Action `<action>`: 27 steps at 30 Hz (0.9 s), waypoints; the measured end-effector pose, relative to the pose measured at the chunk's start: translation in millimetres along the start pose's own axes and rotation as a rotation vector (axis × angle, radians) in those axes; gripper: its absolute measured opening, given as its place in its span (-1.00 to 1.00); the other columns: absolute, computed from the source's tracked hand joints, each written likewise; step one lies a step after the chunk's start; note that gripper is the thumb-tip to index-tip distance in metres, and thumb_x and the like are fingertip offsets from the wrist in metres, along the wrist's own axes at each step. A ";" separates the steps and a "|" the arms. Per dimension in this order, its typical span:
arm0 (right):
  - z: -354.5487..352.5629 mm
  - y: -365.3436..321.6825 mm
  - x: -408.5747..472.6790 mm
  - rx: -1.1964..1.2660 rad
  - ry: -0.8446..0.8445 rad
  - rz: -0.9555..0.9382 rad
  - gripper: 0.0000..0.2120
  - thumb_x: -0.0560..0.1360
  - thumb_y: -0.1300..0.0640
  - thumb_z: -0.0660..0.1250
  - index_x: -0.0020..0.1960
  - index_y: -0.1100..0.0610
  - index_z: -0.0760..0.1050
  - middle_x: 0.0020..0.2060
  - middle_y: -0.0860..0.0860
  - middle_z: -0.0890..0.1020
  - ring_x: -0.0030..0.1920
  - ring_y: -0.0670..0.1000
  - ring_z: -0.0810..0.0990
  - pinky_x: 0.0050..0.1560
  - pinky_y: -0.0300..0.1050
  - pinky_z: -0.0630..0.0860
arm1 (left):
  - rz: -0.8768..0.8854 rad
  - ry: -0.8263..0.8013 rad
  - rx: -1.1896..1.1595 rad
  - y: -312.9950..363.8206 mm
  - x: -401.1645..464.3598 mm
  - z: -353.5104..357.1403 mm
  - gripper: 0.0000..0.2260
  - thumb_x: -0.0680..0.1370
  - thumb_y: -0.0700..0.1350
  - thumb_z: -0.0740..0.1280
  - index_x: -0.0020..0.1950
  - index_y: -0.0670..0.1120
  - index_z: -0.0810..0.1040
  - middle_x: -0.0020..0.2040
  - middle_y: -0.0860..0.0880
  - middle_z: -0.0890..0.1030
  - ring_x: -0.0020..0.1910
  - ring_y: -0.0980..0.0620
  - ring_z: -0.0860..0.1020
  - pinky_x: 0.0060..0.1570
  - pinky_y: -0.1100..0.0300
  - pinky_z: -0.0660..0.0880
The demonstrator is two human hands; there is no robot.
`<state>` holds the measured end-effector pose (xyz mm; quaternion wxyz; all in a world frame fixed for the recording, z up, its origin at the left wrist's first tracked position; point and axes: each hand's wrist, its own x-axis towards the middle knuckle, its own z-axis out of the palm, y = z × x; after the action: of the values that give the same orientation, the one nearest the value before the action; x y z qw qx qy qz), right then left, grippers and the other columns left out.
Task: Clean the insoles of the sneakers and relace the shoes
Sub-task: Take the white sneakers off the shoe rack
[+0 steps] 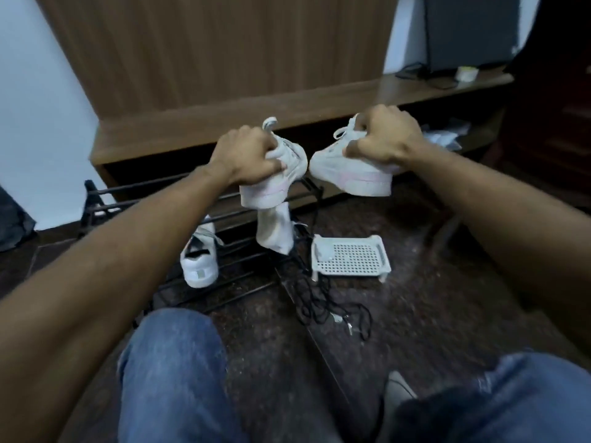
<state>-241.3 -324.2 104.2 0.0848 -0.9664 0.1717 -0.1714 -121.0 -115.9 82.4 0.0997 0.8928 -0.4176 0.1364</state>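
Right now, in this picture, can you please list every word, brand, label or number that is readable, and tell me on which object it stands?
No text can be read in this view.
Left sneaker, gripped by the left hand: pale pink side marking, no letters legible.
Right sneaker, gripped by the right hand: pink side stripe, blurred.
White shoe on the black shoe rack: small heel patch, too blurred to read.

Both arms stretched forward, forearms bare. Left hand (248, 156) curled tight, knuckles up, gripping from above. Right hand (382, 137) likewise clenched, level with the left, slightly apart.
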 end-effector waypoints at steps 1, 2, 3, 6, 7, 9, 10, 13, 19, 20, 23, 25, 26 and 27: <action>-6.1 11.1 -9.7 -0.014 -0.080 0.060 -0.73 0.26 -0.10 0.43 -0.25 0.07 0.50 -0.21 0.10 0.58 -0.16 0.19 0.54 -0.21 -0.10 0.36 | 0.029 -0.060 -0.044 15.3 3.0 3.9 -0.63 0.45 0.09 0.40 -0.39 -0.10 0.37 -0.40 -0.06 0.43 -0.29 -0.16 0.43 -0.28 0.10 0.31; -9.1 21.9 -19.6 -0.032 -0.157 0.112 -0.69 0.23 -0.13 0.46 -0.27 0.09 0.50 -0.22 0.10 0.58 -0.16 0.17 0.55 -0.20 -0.10 0.41 | 0.058 -0.131 -0.083 30.9 5.9 9.8 -0.61 0.44 0.08 0.41 -0.41 -0.10 0.34 -0.43 -0.05 0.40 -0.31 -0.15 0.42 -0.31 0.10 0.29; -8.1 34.2 -29.7 -0.062 -0.229 0.160 -0.67 0.20 -0.15 0.47 -0.30 0.10 0.50 -0.22 0.12 0.58 -0.16 0.17 0.57 -0.19 -0.10 0.45 | 0.088 -0.209 -0.119 46.7 9.4 18.2 -0.59 0.44 0.07 0.43 -0.43 -0.10 0.33 -0.45 -0.04 0.38 -0.33 -0.14 0.42 -0.34 0.11 0.27; 14.9 70.9 -65.5 -0.149 -0.439 0.285 -0.66 0.23 -0.12 0.50 -0.20 0.13 0.60 -0.18 0.12 0.61 -0.11 0.15 0.59 -0.19 -0.12 0.49 | 0.162 -0.419 -0.206 93.0 14.3 64.0 -0.63 0.42 0.06 0.47 -0.44 -0.09 0.41 -0.46 -0.02 0.39 -0.35 -0.07 0.43 -0.36 0.15 0.26; 26.5 82.3 -78.2 -0.167 -0.498 0.330 -0.64 0.25 -0.11 0.50 -0.12 0.14 0.63 -0.17 0.10 0.62 -0.11 0.13 0.60 -0.18 -0.13 0.52 | 0.173 -0.478 -0.230 108.0 12.6 84.9 -0.63 0.41 0.06 0.47 -0.44 -0.10 0.41 -0.46 -0.01 0.39 -0.36 -0.05 0.42 -0.37 0.16 0.26; 50.8 103.7 -103.7 -0.172 -0.609 0.413 -0.61 0.28 -0.09 0.51 -0.02 0.15 0.63 -0.17 0.06 0.60 -0.15 0.08 0.58 -0.22 -0.16 0.49 | 0.167 -0.594 -0.286 135.4 1.6 134.6 -0.61 0.41 0.05 0.48 -0.43 -0.10 0.39 -0.44 -0.03 0.40 -0.35 -0.05 0.43 -0.38 0.16 0.25; 63.8 114.6 -116.1 -0.166 -0.660 0.447 -0.65 0.32 -0.06 0.51 -0.01 0.13 0.62 -0.16 0.05 0.58 -0.15 0.06 0.55 -0.25 -0.18 0.45 | 0.157 -0.639 -0.313 148.5 -6.6 161.4 -0.61 0.41 0.05 0.47 -0.43 -0.10 0.37 -0.41 -0.05 0.44 -0.31 -0.08 0.47 -0.36 0.15 0.27; 110.3 151.0 -151.2 -0.107 -0.755 0.550 -0.70 0.41 -0.02 0.46 0.05 0.12 0.58 0.01 0.08 0.63 -0.09 0.07 0.54 -0.20 -0.18 0.44 | 0.127 -0.706 -0.351 181.4 -40.8 234.0 -0.68 0.44 0.08 0.41 -0.31 -0.10 0.41 0.00 -0.14 0.63 -0.03 -0.16 0.58 -0.17 0.09 0.40; 205.0 214.9 -211.3 -0.042 -0.610 0.777 -0.63 0.50 -0.04 0.30 0.23 0.13 0.47 0.25 0.13 0.53 0.23 0.20 0.53 0.17 0.03 0.46 | 0.090 -0.707 -0.255 235.4 -83.5 326.0 -0.71 0.55 0.09 0.29 0.14 -0.07 0.52 0.23 -0.12 0.56 0.17 -0.20 0.55 0.05 0.03 0.48; 215.5 221.5 -217.9 -0.045 -0.583 0.784 -0.64 0.52 -0.01 0.29 0.24 0.15 0.46 0.24 0.14 0.53 0.23 0.21 0.52 0.16 0.04 0.46 | 0.096 -0.702 -0.236 243.2 -84.1 337.8 -0.70 0.56 0.09 0.27 0.19 -0.05 0.52 0.22 -0.12 0.56 0.16 -0.20 0.55 0.04 0.03 0.47; 242.6 238.1 -232.5 -0.071 -0.520 0.817 -0.65 0.55 0.02 0.27 0.26 0.17 0.40 0.20 0.17 0.55 0.18 0.25 0.55 0.09 0.04 0.48 | 0.097 -0.713 -0.216 265.9 -78.8 366.1 -0.68 0.60 0.09 0.23 0.26 -0.04 0.49 0.17 -0.13 0.60 0.14 -0.19 0.57 0.02 0.04 0.47; 263.0 244.1 -239.8 -0.055 -0.559 0.827 -0.65 0.56 0.03 0.25 0.28 0.17 0.34 0.18 0.19 0.55 0.16 0.25 0.56 0.05 0.05 0.48 | 0.117 -0.780 -0.240 276.7 -75.4 382.4 -0.69 0.61 0.02 0.23 0.30 -0.07 0.46 0.20 -0.15 0.58 0.18 -0.20 0.54 0.08 0.03 0.45; 274.0 245.7 -244.3 -0.021 -0.621 0.809 -0.64 0.55 0.05 0.25 0.28 0.17 0.32 0.18 0.20 0.55 0.15 0.25 0.56 0.02 0.04 0.48 | 0.155 -0.851 -0.259 280.4 -75.3 390.5 -0.71 0.60 -0.03 0.23 0.31 -0.07 0.45 0.22 -0.16 0.56 0.20 -0.20 0.53 0.14 0.00 0.42; 283.6 245.9 -249.1 0.026 -0.696 0.783 -0.63 0.54 0.06 0.25 0.29 0.16 0.30 0.18 0.21 0.54 0.15 0.24 0.55 -0.01 0.04 0.46 | 0.200 -0.927 -0.278 282.4 -76.9 398.4 -0.72 0.58 -0.08 0.23 0.29 -0.05 0.44 0.21 -0.16 0.56 0.20 -0.20 0.52 0.17 -0.03 0.40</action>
<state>-433.3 -432.4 -288.7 0.2067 -0.8284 0.4796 0.2025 -322.6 -355.3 -300.3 0.0083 0.7934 -0.5158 -0.3231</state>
